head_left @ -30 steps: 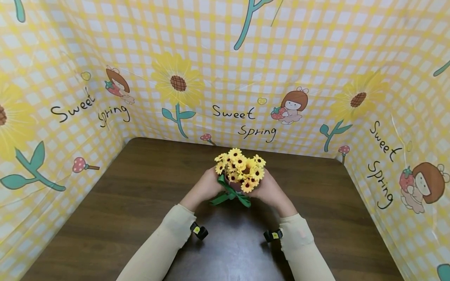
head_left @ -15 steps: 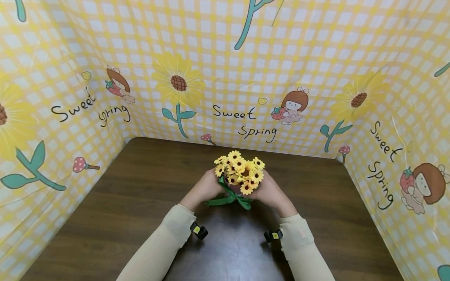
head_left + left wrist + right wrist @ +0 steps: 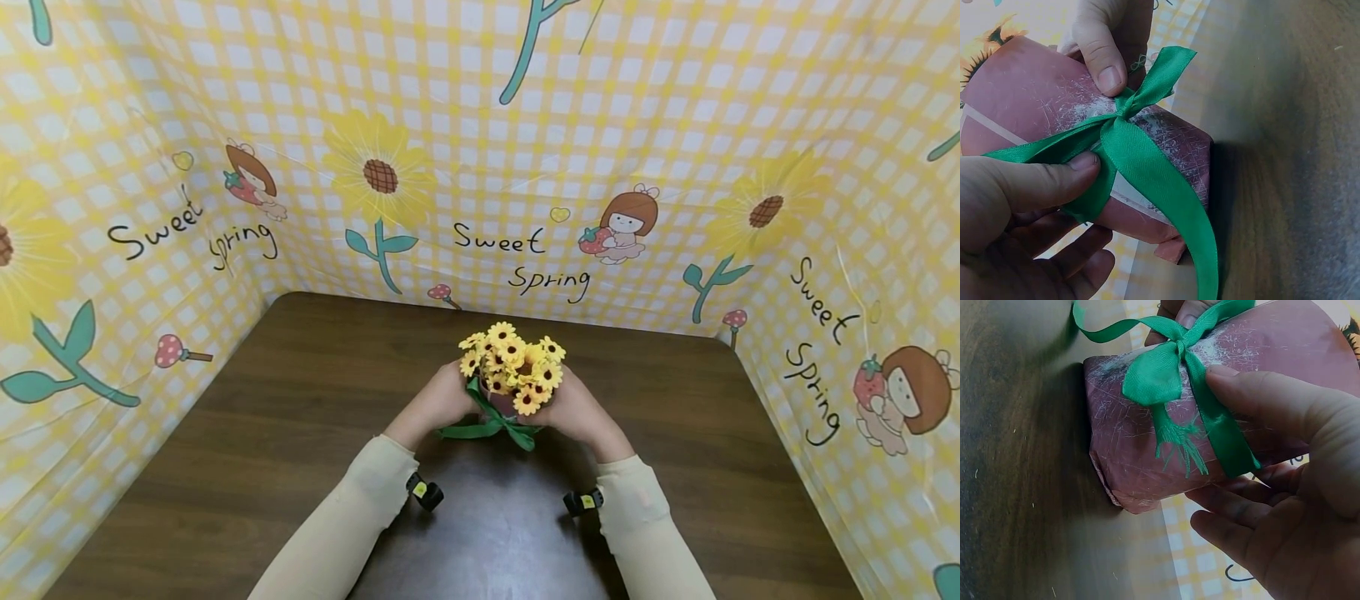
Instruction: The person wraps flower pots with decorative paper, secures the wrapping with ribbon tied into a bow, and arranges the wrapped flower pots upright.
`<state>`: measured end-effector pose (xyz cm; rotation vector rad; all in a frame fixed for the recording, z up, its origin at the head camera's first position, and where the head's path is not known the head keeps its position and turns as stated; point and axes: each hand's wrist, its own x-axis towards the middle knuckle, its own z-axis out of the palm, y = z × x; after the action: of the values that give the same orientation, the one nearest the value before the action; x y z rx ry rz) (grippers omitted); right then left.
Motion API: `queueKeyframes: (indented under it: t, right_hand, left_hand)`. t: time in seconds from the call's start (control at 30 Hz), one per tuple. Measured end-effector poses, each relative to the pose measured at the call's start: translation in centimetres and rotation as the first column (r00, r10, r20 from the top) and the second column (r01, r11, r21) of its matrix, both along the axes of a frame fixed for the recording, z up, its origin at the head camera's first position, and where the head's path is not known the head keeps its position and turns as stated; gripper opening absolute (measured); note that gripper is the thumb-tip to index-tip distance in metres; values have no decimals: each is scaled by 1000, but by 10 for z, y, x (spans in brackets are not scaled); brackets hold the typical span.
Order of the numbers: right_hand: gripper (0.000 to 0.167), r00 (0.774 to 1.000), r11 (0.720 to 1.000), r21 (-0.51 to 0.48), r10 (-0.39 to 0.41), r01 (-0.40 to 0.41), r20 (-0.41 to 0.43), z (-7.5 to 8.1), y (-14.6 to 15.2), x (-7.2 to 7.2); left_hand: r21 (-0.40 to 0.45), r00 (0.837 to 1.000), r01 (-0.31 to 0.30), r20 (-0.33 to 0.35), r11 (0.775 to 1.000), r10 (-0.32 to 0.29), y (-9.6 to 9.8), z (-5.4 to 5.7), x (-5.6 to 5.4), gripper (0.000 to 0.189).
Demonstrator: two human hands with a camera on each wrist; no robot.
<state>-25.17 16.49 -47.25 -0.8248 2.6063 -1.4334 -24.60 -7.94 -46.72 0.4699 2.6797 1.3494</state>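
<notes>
A small bouquet of yellow daisy-like flowers (image 3: pixel 513 367) stands near the middle of the table in a scuffed pinkish-brown wrapper (image 3: pixel 1029 87). A green ribbon (image 3: pixel 1219 422) is knotted around its front, and one ribbon end is frayed. From the left side my left hand (image 3: pixel 450 396) holds the bouquet, its thumb (image 3: pixel 1054 181) lying on the ribbon and its fingers reaching behind. My right hand (image 3: pixel 572 407) holds the opposite side, with the thumb (image 3: pixel 1254 394) on the wrapper beside the knot. In the head view the flowers cover parts of both hands.
The dark wooden table (image 3: pixel 285 467) reaches toward a yellow checked cloth (image 3: pixel 480 167) that hangs at the back and both sides. A black wrist camera (image 3: pixel 425 492) is strapped at the left sleeve, another camera (image 3: pixel 582 502) at the right.
The flower heads have dipped slightly toward me, and the left ribbon end reaches a little farther left. Both hands keep their hold in nearly the same place.
</notes>
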Motion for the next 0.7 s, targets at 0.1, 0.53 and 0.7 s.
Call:
queueKeyframes:
  t: [0.1,0.53,0.7]
  right_hand:
    - [88,1000,1000,0,4,-4,3,-2,0,-1]
    - [89,997,998,28,-52,51,65,-3,1,0]
    - [88,993,996,44,-81,77,89,-3,2,1]
  left_hand:
    - [-1,1000,2,1,1000,-2,0,-1,0,61]
    - [-29,999,-26,17,999,27,-1,-5,-3,60]
    - [-42,999,-38,18,998,39,-1,-7,-4,55]
